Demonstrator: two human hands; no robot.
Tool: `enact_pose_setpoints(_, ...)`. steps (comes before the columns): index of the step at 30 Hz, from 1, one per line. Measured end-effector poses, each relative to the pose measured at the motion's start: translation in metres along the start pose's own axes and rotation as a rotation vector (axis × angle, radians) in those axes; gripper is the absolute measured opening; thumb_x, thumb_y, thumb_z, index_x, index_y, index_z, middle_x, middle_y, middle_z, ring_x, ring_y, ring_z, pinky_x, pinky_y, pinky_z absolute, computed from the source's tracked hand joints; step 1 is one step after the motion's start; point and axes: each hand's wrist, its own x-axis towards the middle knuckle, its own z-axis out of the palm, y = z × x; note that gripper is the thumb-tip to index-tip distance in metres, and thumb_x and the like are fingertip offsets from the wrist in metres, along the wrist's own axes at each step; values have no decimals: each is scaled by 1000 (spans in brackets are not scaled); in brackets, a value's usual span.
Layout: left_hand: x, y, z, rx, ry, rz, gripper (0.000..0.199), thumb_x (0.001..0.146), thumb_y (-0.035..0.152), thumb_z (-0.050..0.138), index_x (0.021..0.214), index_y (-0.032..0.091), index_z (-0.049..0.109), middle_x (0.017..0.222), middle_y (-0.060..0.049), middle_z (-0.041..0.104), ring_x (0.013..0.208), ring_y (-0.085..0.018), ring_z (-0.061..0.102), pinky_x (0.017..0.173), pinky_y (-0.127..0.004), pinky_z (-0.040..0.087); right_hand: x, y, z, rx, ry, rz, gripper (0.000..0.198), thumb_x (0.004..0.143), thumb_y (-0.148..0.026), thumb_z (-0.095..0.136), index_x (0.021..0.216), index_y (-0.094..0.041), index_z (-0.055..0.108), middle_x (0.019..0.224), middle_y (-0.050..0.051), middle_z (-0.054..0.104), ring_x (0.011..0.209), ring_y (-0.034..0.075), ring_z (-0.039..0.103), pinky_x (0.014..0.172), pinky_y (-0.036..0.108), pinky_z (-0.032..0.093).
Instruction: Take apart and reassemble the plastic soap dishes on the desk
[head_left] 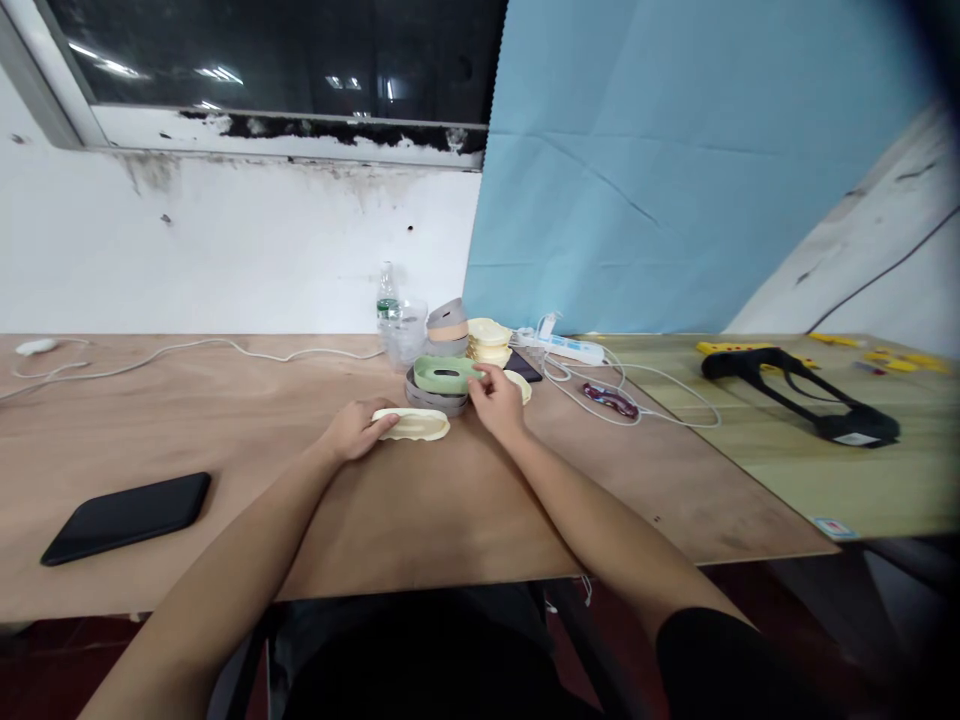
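Observation:
My left hand (358, 430) grips the left end of a cream oval tray-like piece (412, 424) with a wavy lower edge, just above the table. My right hand (497, 398) pinches the right end of a green oval piece (442, 376) with a dark slot in it. That green piece is over a grey oval container (436, 401); whether the two touch I cannot tell. Behind stand grey and tan oval containers (448, 325) and a stack of cream pieces (489, 342). Another cream piece (519, 386) is partly hidden by my right hand.
Clear plastic cups (406, 335) and a bottle (386, 290) stand near the wall. A black phone (127, 517) lies at left. To the right are a power strip (567, 347) with white cables, a dark red wrapped item (610, 400) and a black strap-like frame (799, 392).

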Motion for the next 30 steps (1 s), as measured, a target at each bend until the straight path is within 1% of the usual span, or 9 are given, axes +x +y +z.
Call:
enact_pose_setpoints(3,0,-1,1,3,8,-3,47,94,50,33,107,18,65,98,-7,70,85,-20,64,75,-27,45,8,14,-3,-45,29,122,40,83,-45,51,113,-19,59,69,0,64,62,17,57,61,28,41)
enact_pose_setpoints(5,1,-3,3,0,16,-9,47,93,50,33,107,19,65,97,-7,70,85,-20,64,75,-28,45,11,18,-1,-57,-1,131,39,83,-47,51,110,-19,59,68,0,64,61,17,57,61,27,40)
enact_pose_setpoints(8,0,-5,5,-9,18,-12,47,93,50,34,109,19,65,98,-7,70,85,-20,64,75,-28,45,7,13,4,-29,-46,31,34,86,-47,47,97,-20,64,72,2,66,61,17,57,63,28,42)
enact_pose_setpoints(13,0,-3,3,-17,23,-6,47,93,50,34,107,18,65,98,-7,70,85,-20,63,76,-28,45,-2,-4,4,-21,-28,-125,30,89,-42,46,78,-22,66,75,4,68,68,17,59,68,28,44)
enact_pose_setpoints(16,0,-1,1,-26,14,-1,47,94,49,33,107,18,65,98,-7,70,85,-20,63,76,-28,45,-3,-6,3,6,-36,-139,27,88,-39,47,84,-22,67,80,3,69,68,17,59,69,28,44)
enact_pose_setpoints(20,0,-2,2,-22,17,-5,47,93,50,33,107,18,65,97,-7,70,85,-20,63,76,-28,46,0,2,4,-7,-36,-40,30,86,-39,51,105,-20,63,81,3,69,65,17,58,68,29,45)
enact_pose_setpoints(22,0,-2,3,-20,19,-10,48,93,50,33,107,18,65,97,-7,70,85,-20,63,75,-28,46,1,5,5,-29,-52,-29,31,85,-38,53,107,-19,63,82,4,68,69,18,60,69,29,45)
enact_pose_setpoints(26,0,0,1,-31,-6,-11,47,93,50,33,108,18,64,99,-7,69,86,-21,63,76,-29,46,0,0,6,-63,-101,-173,24,89,-35,48,88,-22,68,86,5,68,82,19,62,74,29,46)
enact_pose_setpoints(30,0,0,2,-49,14,1,47,93,50,32,105,18,65,98,-7,69,86,-21,63,76,-29,46,-5,-12,3,-2,-110,-304,26,91,-36,46,94,-22,68,88,6,69,84,18,63,77,29,47)
